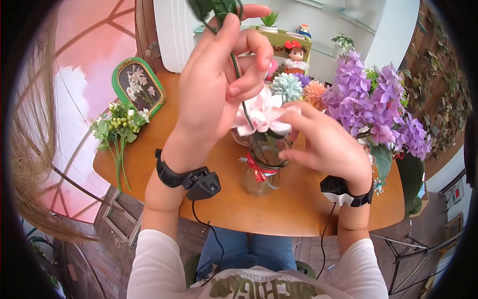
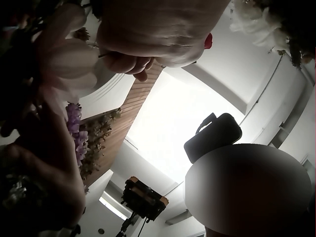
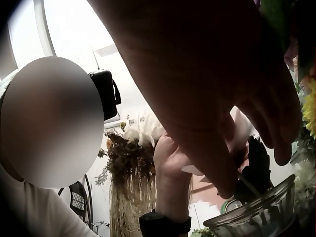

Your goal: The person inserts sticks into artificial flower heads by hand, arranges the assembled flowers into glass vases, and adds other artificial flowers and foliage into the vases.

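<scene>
My left hand (image 1: 206, 89) is raised over the table, its fingers curled round a thin green flower stem (image 1: 235, 65). Dark green leaves (image 1: 216, 9) on that stem reach the top edge of the head view. Below, a pale pink flower (image 1: 264, 113) sits at the mouth of a clear glass jar (image 1: 269, 154) tied with a red ribbon (image 1: 260, 171). My right hand (image 1: 326, 142) is beside the jar, fingers relaxed at the petals and thumb close to the rim. In the right wrist view, a dark leaf (image 3: 257, 165) stands above the jar's rim (image 3: 252, 202).
Purple flowers (image 1: 366, 94) stand on the right side of the wooden table (image 1: 214, 199). A green-framed flower picture (image 1: 115, 82) and a berry sprig (image 1: 122, 127) lie on the left. Pompom flowers (image 1: 287, 85) and a doll (image 1: 295, 57) are at the back.
</scene>
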`<move>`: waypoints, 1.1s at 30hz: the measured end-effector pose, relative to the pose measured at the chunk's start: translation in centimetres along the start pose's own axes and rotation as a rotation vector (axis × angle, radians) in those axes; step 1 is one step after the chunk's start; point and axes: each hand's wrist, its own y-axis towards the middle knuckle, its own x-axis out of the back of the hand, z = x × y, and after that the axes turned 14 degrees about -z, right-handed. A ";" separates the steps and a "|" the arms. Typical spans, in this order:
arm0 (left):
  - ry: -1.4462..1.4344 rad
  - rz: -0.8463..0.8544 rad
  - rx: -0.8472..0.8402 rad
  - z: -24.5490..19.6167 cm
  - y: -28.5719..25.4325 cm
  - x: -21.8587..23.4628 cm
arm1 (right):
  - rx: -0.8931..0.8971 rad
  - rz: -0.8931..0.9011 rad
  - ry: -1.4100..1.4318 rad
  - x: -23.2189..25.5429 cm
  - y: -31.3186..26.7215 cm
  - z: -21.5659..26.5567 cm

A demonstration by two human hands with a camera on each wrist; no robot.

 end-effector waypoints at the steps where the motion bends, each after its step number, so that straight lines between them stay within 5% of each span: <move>1: 0.006 0.006 -0.005 -0.3 -0.2 -0.6 | 0.046 0.036 -0.004 0.2 0.0 0.1; 3: 0.106 -0.047 -0.143 -0.9 -0.7 -1.4 | 0.043 -0.074 0.067 0.6 -0.1 0.7; 9: 0.097 -0.040 -0.107 -1.9 -2.6 -3.4 | 0.041 -0.443 0.237 0.7 -0.2 0.9; 11: 0.094 0.136 -0.055 -2.0 -3.1 -3.6 | 0.205 -0.594 0.241 1.3 -0.5 1.0; 13: 0.243 0.192 0.011 -2.3 -3.5 -4.4 | 0.143 -0.738 0.412 1.5 -1.3 1.6; 18: 0.471 0.269 0.452 -1.5 -3.9 -5.3 | 0.133 -0.697 0.844 2.6 -2.7 2.0; 21: 0.631 0.378 0.416 -0.5 -3.7 -5.6 | 0.052 -0.688 1.113 2.6 -3.0 3.0; 23: 0.698 0.403 0.400 -0.7 -3.7 -6.1 | 0.086 -0.859 1.072 2.2 -2.8 3.8; 26: 0.822 0.422 0.436 -0.4 -3.9 -6.5 | 0.204 -0.805 1.046 2.0 -2.2 2.9; 28: 0.880 0.427 0.487 0.1 -4.2 -6.5 | 0.109 -0.770 1.057 2.3 -2.8 2.8; 31: 1.057 0.583 0.300 1.1 -4.6 -5.9 | 0.093 -0.781 0.988 2.7 -2.9 2.5; 33: 0.995 0.461 -0.305 1.5 -5.1 -5.6 | 0.127 -0.902 0.859 3.5 -3.3 1.3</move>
